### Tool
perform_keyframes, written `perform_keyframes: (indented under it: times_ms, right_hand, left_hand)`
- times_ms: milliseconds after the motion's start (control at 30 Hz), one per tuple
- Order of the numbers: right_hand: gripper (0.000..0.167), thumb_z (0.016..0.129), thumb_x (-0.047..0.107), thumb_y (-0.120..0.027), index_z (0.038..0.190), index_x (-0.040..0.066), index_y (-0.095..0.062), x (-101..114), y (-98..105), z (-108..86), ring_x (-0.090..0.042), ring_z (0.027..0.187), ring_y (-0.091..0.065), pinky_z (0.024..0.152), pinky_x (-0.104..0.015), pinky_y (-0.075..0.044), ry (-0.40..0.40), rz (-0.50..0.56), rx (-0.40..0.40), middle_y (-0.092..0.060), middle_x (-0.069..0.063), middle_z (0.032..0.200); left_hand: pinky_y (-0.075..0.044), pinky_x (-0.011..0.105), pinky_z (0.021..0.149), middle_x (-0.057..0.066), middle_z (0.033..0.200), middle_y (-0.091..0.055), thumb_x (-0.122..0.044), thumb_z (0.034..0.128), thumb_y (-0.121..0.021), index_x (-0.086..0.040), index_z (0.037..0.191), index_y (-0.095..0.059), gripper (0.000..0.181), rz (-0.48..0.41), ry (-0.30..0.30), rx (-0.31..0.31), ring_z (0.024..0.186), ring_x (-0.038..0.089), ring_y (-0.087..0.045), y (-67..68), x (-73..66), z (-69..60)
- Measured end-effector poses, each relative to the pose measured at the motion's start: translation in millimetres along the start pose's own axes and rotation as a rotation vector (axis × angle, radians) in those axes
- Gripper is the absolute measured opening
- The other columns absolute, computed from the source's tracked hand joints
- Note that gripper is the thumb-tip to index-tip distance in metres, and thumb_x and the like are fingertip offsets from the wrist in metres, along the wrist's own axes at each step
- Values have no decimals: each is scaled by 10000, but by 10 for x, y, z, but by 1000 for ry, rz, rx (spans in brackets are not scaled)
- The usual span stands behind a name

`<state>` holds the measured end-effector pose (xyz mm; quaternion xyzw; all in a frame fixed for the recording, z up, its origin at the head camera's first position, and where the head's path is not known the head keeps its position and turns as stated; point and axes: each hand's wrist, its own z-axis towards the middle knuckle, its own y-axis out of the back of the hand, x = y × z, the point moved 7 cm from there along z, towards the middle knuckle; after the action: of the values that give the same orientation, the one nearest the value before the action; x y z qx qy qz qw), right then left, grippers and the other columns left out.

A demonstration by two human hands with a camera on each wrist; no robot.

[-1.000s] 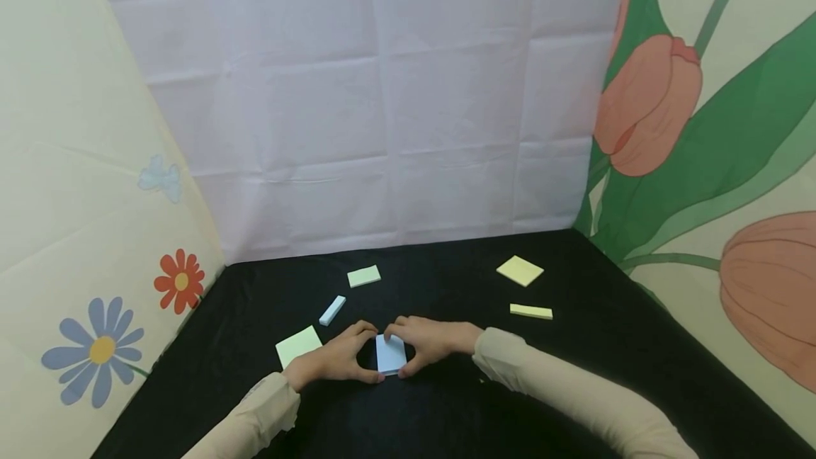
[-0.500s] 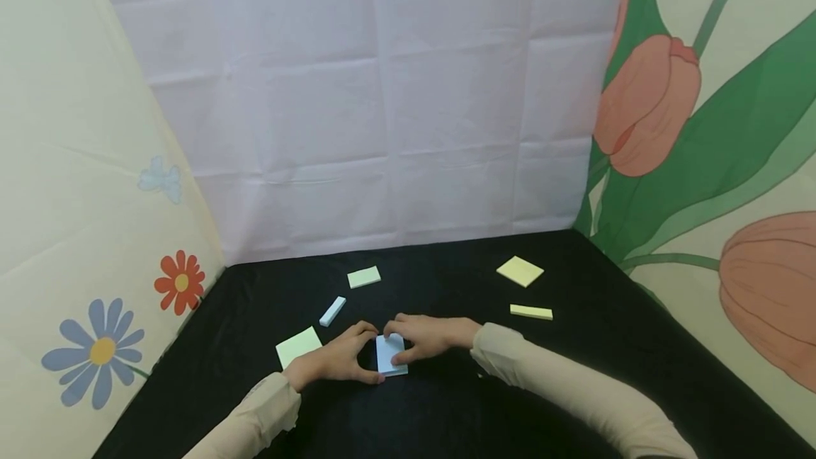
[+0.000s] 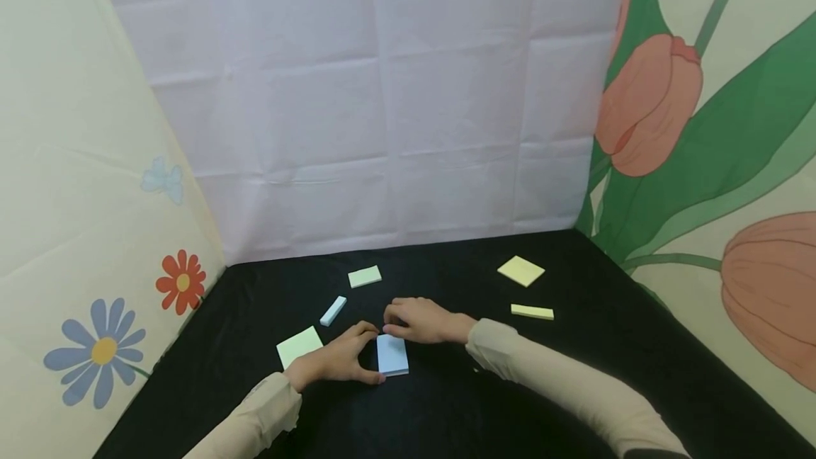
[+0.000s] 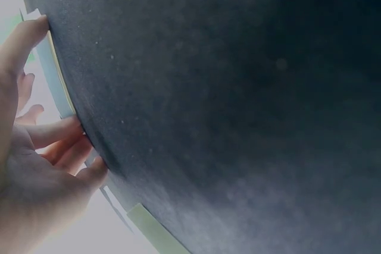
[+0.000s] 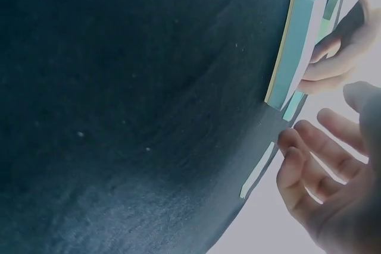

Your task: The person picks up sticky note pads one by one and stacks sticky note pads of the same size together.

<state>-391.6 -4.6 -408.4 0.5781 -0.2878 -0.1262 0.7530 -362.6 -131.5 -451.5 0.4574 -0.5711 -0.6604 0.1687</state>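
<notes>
A blue sticky note pad (image 3: 392, 355) lies on the black cloth in front of the person; the right wrist view shows a thin yellow layer under the blue pad (image 5: 294, 49). My left hand (image 3: 342, 356) holds the pad from its left side, thumb at the near corner and fingers at the far corner. Just beyond the pad's far edge hovers my right hand (image 3: 423, 321), its fingers loosely bent and holding nothing. A narrow light-blue pad (image 3: 333, 311) lies beyond the left hand. Beside the left wrist is a pale green square pad (image 3: 298, 346), partly covered by it.
Farther back lies a small pale green pad (image 3: 365, 276). On the right are a yellow square pad (image 3: 520, 270) and a narrow yellow pad (image 3: 532, 312). A white cloth (image 3: 382, 126) hangs behind the black-covered table (image 3: 440, 416), with flowered cloths on both sides.
My right hand has let go of the blue pad, its thumb sliding off the near right corner, and moved up past the far edge. The left hand and the pads have stayed put.
</notes>
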Motion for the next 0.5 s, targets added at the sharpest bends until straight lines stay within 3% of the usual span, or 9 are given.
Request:
perform_keyframes:
  times_ms: [500]
  right_hand:
    - [183,1001,315,-600,971,170,-707,-8,48,133,-13,717,-522,634,-197,-448,32,-66,-52,-578,92,857]
  left_hand:
    - [-377,481,1051,119,1406,-395,-506,815,-764,19,1399,-463,842,-23,10,4,1266,275,-424,-6,4,3]
